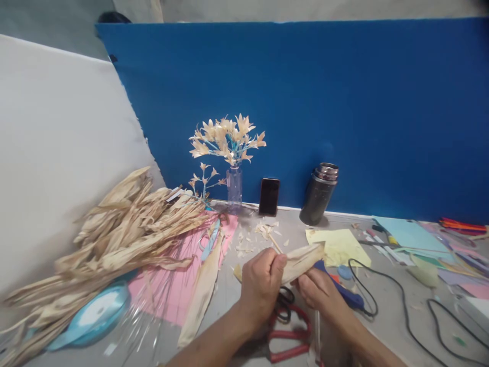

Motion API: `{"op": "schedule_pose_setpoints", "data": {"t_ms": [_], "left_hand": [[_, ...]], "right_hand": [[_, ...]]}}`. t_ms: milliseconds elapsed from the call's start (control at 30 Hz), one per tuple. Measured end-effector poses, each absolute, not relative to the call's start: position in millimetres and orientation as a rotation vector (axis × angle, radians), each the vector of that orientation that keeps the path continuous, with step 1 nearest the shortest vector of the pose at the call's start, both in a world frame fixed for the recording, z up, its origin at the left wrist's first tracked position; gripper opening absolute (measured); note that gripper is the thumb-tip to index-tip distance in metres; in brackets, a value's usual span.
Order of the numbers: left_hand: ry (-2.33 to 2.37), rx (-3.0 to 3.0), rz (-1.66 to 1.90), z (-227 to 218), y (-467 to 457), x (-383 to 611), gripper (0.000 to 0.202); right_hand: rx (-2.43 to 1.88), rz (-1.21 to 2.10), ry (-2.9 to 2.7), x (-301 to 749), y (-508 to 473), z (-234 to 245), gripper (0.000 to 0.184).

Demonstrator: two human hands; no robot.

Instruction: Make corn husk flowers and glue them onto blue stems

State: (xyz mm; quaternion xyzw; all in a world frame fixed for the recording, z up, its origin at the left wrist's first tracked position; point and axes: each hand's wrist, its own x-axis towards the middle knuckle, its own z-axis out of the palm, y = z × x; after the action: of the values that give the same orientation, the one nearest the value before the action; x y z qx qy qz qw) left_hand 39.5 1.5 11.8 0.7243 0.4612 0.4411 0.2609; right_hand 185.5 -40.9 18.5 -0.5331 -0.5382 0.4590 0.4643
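Note:
My left hand [262, 278] is closed round a strip of dried corn husk [303, 261], with the thumb pressed on top. My right hand [315, 288] pinches the lower edge of the same husk from the right. A thin pale stick [275, 243] pokes up beside my left fist; whether it is held cannot be made out. Under the hands lie red-handled scissors [289, 334] and a smaller black-handled pair [284, 304]. Right beside my right hand rests a blue tool with a black cord [349, 295], partly covered by the hand.
Dried husks [126, 239] are heaped at left over pink paper [164, 295], near a light-blue ribbon roll [99, 311]. Husk flowers stand in a clear vase [234, 188], with a phone [269, 197] and a dark flask [320, 196] along the blue board. Yellow paper [340, 246] lies at right.

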Motion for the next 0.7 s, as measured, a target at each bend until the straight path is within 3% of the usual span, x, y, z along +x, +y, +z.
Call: {"op": "schedule_pose_setpoints", "data": {"t_ms": [400, 700], "left_hand": [[0.817, 1.758, 1.219, 13.3, -10.2, 41.1, 0.038], [0.913, 1.439, 0.948, 27.5, -8.9, 40.2, 0.036]], "right_hand": [[-1.285, 1.146, -1.106, 178.9, -48.6, 15.9, 0.063], [-1.188, 1.243, -0.918, 193.1, -35.4, 10.4, 0.063]]}}
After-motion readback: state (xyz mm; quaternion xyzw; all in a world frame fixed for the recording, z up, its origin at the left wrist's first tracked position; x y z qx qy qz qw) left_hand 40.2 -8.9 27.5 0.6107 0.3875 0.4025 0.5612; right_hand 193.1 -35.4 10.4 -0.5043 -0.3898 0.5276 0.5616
